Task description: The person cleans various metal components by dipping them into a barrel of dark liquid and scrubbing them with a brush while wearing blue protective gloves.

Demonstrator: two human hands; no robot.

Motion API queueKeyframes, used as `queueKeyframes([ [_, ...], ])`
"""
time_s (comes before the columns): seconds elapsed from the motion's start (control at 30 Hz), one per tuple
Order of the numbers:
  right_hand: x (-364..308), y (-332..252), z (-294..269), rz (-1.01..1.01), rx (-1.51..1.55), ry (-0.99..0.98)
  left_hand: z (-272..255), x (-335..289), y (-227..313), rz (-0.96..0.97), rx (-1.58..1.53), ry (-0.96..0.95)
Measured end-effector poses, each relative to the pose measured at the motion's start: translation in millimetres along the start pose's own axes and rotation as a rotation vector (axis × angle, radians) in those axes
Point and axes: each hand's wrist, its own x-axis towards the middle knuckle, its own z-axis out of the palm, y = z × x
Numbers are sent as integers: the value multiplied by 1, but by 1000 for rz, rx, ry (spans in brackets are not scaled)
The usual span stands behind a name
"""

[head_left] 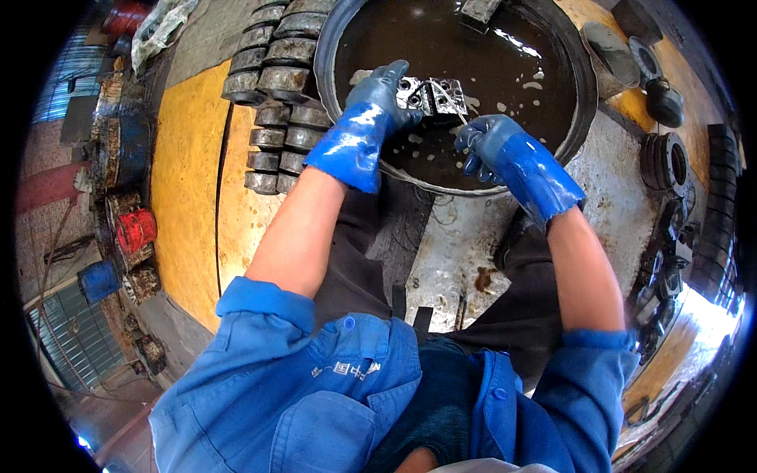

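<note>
Both my hands wear blue rubber gloves and are over a wide round basin (588,87) of murky brown liquid. My left hand (385,91) grips the left end of a shiny metal block (448,96) with round holes in its top face. The block is just above the liquid or partly in it; I cannot tell which. My right hand (487,146) is closed, fingers curled, near the block's lower right corner. From it a thin pale rod (460,113) runs up to the block; its kind is not clear.
Stacks of round metal rings (285,79) stand against the basin's left side. Another metal block (479,13) is at the basin's far edge. To the right are a metal bucket (611,57), a dark round pot (665,102) and a ringed part (669,164). A red spool (136,230) lies far left.
</note>
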Motion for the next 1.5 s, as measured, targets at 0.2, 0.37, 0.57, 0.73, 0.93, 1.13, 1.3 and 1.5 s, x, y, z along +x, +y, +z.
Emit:
queueKeyframes([
  [0.2,27,16,-1,-79,-225,125,5,5,-10,22,12,39],
  [0.37,-6,-10,-2,35,-65,-26,7,2,-9,18,7,31],
  [0.57,11,13,-7,-52,-34,80,2,2,-5,53,-38,69],
  [0.73,-5,10,-33,3,88,143,11,5,-23,80,-101,71],
  [0.93,18,22,-32,51,-83,130,3,1,-10,42,-5,21],
  [1.13,29,33,-32,55,-201,145,4,-1,-9,60,-51,43],
  [1.3,30,35,-32,74,-100,129,8,2,-16,75,-28,53],
  [1.5,10,25,-36,88,11,34,5,3,-17,65,-70,24],
])
